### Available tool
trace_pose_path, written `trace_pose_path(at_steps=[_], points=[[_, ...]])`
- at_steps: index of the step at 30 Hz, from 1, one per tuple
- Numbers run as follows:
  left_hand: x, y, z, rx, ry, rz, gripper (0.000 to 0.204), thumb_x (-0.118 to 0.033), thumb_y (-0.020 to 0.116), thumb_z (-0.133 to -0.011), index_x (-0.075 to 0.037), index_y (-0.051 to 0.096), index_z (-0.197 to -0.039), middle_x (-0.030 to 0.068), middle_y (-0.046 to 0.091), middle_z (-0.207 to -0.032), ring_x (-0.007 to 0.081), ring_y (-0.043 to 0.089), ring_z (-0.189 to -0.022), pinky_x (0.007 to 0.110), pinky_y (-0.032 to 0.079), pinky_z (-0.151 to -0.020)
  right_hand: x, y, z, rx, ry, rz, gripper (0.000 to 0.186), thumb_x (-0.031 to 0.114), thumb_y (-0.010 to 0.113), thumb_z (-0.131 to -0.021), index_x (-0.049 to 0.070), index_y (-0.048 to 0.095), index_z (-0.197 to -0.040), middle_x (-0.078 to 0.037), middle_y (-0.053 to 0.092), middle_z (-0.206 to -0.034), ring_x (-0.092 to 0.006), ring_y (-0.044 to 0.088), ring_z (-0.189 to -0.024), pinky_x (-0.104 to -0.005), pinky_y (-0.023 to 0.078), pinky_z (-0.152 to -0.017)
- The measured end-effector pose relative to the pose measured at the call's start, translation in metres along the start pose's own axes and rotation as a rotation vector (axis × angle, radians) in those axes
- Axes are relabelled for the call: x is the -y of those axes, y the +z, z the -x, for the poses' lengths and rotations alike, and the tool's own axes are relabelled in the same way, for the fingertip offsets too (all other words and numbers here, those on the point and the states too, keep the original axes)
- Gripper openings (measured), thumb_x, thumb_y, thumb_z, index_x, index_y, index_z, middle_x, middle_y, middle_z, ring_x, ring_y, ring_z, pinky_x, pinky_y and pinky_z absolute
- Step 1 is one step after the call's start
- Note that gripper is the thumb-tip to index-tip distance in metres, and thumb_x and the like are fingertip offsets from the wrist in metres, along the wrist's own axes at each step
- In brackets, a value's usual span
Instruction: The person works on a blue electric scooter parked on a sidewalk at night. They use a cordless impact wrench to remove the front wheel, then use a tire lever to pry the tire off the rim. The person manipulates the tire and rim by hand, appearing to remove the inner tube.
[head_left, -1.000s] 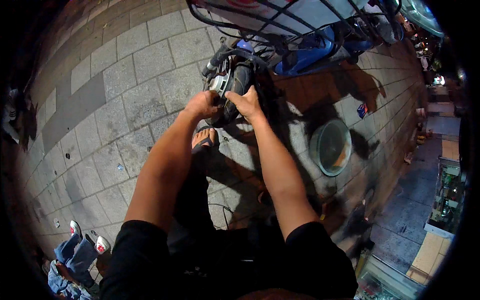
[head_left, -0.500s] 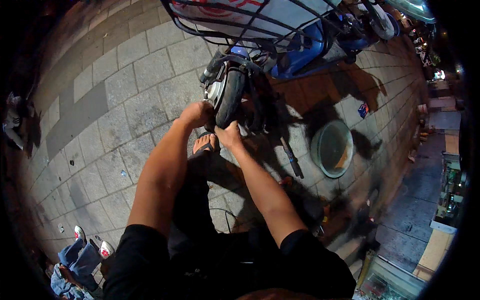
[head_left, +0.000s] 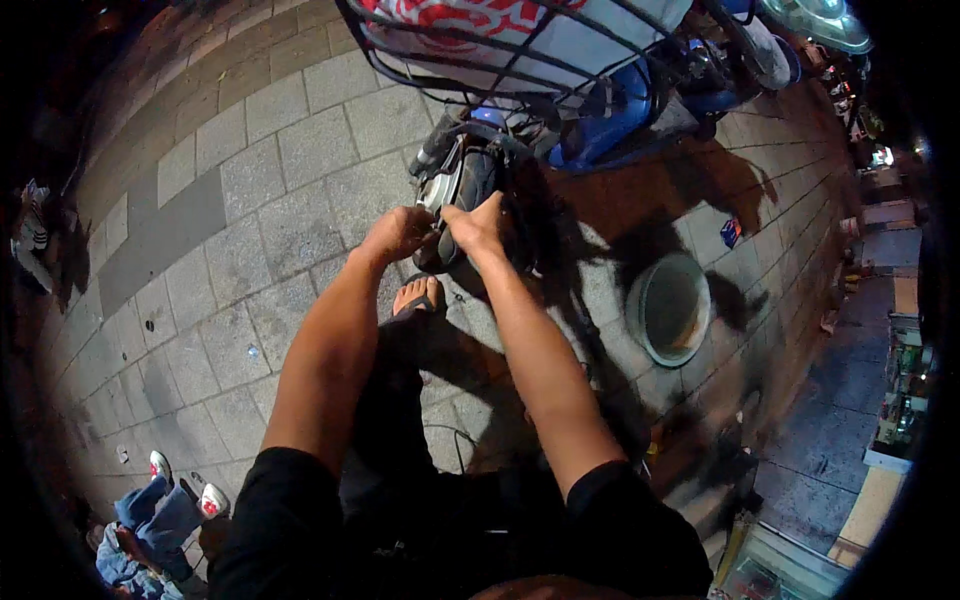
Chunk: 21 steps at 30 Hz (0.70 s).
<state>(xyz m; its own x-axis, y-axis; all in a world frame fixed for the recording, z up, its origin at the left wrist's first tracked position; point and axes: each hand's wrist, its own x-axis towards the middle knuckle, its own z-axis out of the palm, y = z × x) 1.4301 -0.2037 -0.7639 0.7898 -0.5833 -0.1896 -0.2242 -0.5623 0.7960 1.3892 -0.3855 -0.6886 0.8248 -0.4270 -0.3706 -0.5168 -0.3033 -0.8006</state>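
At far left, someone in jeans [head_left: 165,520] is on the paving [head_left: 240,330], well apart from the work. Nearer, the left hand [head_left: 400,232] is at the side of a wheel [head_left: 438,190], fingers curled in; I cannot tell what they close on. A sandalled foot [head_left: 418,293] stands just beside the wheel, probably for steady balance. The right hand [head_left: 475,225] straddles the tyre [head_left: 480,172], thumb and fingers clamped on it from both sides, apparently so it can't slip. Further right, behind, is a blue scooter [head_left: 612,118]. A round basin [head_left: 640,312] sits on the ground, perhaps kept clear of the feet yet near, with a small box [head_left: 731,232] beyond it
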Motion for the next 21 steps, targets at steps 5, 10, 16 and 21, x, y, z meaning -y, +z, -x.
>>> trace_pose_path(at_steps=[5,10,16,21], points=[[-0.032,-0.002,0.01,-0.064,-0.094,-0.221,0.033,-0.033,0.073,-0.085,-0.012,0.073,-0.11,0.0162,0.076,-0.103,0.0369,0.073,-0.096,0.047,0.058,-0.082,-0.027,-0.001,-0.017,0.025,-0.047,-0.056,0.116,0.028,0.082,-0.067,-0.019,0.021,-0.154,-0.038,0.04,-0.153,-0.0398,0.042,-0.146,-0.039,0.033,-0.121],[-0.055,-0.001,0.0,-0.043,-0.114,-0.382,0.039,-0.035,0.075,-0.082,-0.012,0.07,-0.114,0.0137,0.075,-0.108,0.0372,0.071,-0.102,0.048,0.057,-0.084,-0.05,-0.003,-0.048,0.105,-0.198,-0.264,0.08,0.021,0.082,-0.066,-0.014,0.051,-0.131,-0.025,0.064,-0.124,-0.0324,0.064,-0.114,-0.0387,0.05,-0.101],[-0.054,0.006,-0.015,-0.231,-0.185,-0.147,0.044,-0.045,0.073,-0.086,-0.012,0.071,-0.115,0.0134,0.075,-0.112,0.0352,0.071,-0.106,0.045,0.056,-0.087,-0.046,-0.011,-0.066,0.131,-0.173,-0.262,0.049,0.015,0.082,-0.065,-0.003,0.066,-0.108,-0.012,0.07,-0.104,-0.0219,0.068,-0.089,-0.0377,0.056,-0.08],[-0.059,0.009,-0.033,-0.139,-0.326,-0.048,0.042,-0.046,0.07,-0.089,-0.01,0.074,-0.111,0.0183,0.074,-0.105,0.0388,0.071,-0.102,0.048,0.056,-0.085,-0.052,-0.013,-0.071,0.224,-0.258,-0.296,0.053,0.011,0.083,-0.07,-0.003,0.058,-0.114,-0.008,0.067,-0.098,-0.019,0.065,-0.085,-0.0358,0.056,-0.077]])
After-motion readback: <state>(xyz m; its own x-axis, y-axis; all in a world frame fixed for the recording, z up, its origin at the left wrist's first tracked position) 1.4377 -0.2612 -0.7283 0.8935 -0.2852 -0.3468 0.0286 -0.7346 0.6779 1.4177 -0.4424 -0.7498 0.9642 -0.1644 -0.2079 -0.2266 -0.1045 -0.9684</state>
